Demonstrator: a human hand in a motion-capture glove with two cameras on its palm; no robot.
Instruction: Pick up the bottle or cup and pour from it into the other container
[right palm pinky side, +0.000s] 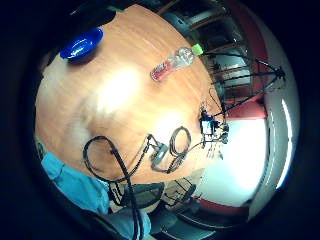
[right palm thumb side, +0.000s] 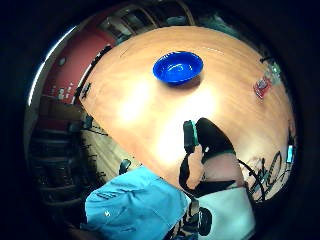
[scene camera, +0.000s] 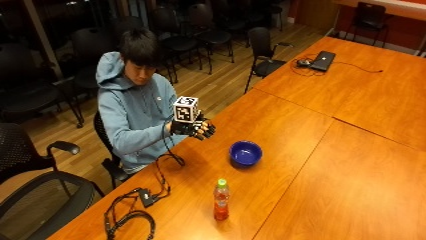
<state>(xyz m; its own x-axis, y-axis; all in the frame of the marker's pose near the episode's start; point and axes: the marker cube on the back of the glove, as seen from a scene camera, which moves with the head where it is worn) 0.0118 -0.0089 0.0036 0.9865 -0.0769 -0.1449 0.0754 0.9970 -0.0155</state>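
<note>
So a person in a blue hoodie (scene camera: 133, 120) is sitting at a long wooden table (scene camera: 313, 165), holding the right hand (scene camera: 195, 128) up in the air over the table edge, in front of the chest. It isn't touching anything. The fingers (scene camera: 205, 131) are looking loosely curled with nothing in them, though honestly it's hard to tell exactly how far they're bent from the outside view.

The bottle (scene camera: 221, 200) is standing upright on the table, long axis straight up and down, green cap (scene camera: 221, 183) pointing at the ceiling, reddish drink inside. Taking the hand as the center in the outside view, the bottle is sitting at around 5 o'clock, well apart from it. The bowl (scene camera: 245, 152), blue and round, is resting open side up at roughly 4 o'clock from the hand, nearer than the bottle. From the bottle, the bowl is lying at about 1 o'clock, with bare table between them.

A laptop (scene camera: 323, 60) is sitting way off at the far end, about 1 o'clock from the bowl.

Both palm views are looking down at the table from well above it, showing the bowl (right palm thumb side: 177, 67) and bottle (right palm pinky side: 173, 63).
</note>
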